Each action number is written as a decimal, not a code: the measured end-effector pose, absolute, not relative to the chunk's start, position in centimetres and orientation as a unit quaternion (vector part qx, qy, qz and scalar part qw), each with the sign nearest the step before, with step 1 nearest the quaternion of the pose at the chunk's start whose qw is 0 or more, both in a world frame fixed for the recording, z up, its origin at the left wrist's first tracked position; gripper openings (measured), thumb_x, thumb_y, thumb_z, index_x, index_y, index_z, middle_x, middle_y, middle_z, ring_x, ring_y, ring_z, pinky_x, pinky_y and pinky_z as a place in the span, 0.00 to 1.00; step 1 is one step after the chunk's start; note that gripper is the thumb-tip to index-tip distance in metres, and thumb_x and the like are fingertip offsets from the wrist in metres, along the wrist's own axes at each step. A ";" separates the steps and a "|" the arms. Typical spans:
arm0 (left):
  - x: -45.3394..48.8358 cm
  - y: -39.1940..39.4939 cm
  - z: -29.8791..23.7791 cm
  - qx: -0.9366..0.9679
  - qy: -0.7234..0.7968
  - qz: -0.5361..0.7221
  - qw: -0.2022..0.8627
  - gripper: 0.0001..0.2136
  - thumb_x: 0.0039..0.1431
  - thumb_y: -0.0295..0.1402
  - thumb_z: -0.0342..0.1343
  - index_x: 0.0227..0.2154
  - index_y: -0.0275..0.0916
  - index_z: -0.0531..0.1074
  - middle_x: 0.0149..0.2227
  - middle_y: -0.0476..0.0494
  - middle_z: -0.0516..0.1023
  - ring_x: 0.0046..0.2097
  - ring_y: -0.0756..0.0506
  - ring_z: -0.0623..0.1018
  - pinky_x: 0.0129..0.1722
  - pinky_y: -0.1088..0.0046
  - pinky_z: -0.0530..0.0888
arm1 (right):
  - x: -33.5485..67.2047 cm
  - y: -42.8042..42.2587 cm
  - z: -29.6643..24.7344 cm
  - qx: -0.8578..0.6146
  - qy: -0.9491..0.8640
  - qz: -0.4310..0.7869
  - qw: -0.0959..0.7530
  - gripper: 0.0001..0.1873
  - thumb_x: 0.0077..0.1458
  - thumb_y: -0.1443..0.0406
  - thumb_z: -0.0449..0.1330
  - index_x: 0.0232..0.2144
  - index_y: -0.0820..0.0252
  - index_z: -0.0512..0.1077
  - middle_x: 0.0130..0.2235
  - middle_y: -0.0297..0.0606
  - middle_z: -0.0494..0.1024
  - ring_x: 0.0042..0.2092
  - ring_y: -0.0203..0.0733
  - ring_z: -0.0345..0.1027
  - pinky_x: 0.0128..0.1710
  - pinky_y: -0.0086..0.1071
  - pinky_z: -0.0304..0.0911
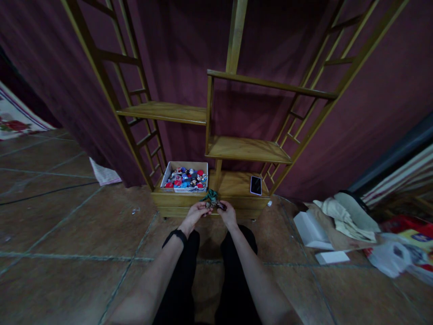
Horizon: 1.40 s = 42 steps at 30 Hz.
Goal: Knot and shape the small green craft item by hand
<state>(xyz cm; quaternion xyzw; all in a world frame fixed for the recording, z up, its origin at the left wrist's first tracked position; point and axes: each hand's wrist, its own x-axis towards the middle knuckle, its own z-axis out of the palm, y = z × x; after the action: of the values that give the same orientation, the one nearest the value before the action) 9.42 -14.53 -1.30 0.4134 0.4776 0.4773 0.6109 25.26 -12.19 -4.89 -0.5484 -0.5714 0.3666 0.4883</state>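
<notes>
Both my hands are closed on one small figurine (214, 198), dark green at the top and brownish lower down. Its finer details are too small to make out. My left hand (195, 214) pinches its left side, and a dark band circles that wrist. On the opposite side, the fingers of my right hand (228, 213) grip its brown part. Just beyond my left hand, a white open box (186, 190) stands on the low wooden base of the shelf. Inside it lie several small red, blue and white toy figures (189, 177).
A wooden shelf unit (248, 147) rises before me, its lowest board near my hands. A phone (256, 185) lies on that board at the right. White boxes (313, 231), cloth (341, 218) and plastic bags (389, 258) cover the floor at right. A purple curtain (81, 104) hangs at left.
</notes>
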 end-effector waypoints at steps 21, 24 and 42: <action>8.9 -14.5 -1.7 0.375 0.427 0.488 0.663 0.14 0.43 0.32 0.60 0.35 0.33 0.71 0.33 0.39 0.77 0.30 0.50 0.75 0.25 0.80 0.65 | 25.4 -12.1 -5.1 -0.539 -0.569 0.377 0.493 0.21 0.39 0.67 0.56 0.41 0.56 0.70 0.39 0.34 0.74 0.40 0.40 0.68 0.45 0.36 0.61; 8.9 -14.5 -1.8 0.367 0.422 0.490 0.669 0.14 0.44 0.31 0.60 0.36 0.34 0.70 0.34 0.39 0.77 0.30 0.51 0.75 0.25 0.80 0.66 | 25.5 -12.2 -4.8 -0.545 -0.577 0.367 0.485 0.21 0.40 0.66 0.56 0.41 0.56 0.70 0.40 0.35 0.74 0.40 0.40 0.68 0.45 0.35 0.61; 9.2 -14.7 -1.9 0.367 0.413 0.496 0.669 0.20 0.40 0.31 0.64 0.39 0.35 0.66 0.35 0.40 0.77 0.32 0.49 0.76 0.30 0.77 0.68 | 25.6 -11.8 -5.5 -0.527 -0.550 0.417 0.496 0.22 0.40 0.68 0.56 0.42 0.58 0.69 0.42 0.36 0.75 0.45 0.41 0.67 0.50 0.38 0.58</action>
<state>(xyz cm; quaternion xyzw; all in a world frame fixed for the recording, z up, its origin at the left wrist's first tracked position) 9.15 -14.69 -1.90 0.3665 0.4135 0.4965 0.6695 25.56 -11.78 -5.49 -0.5272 -0.5500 0.4168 0.4959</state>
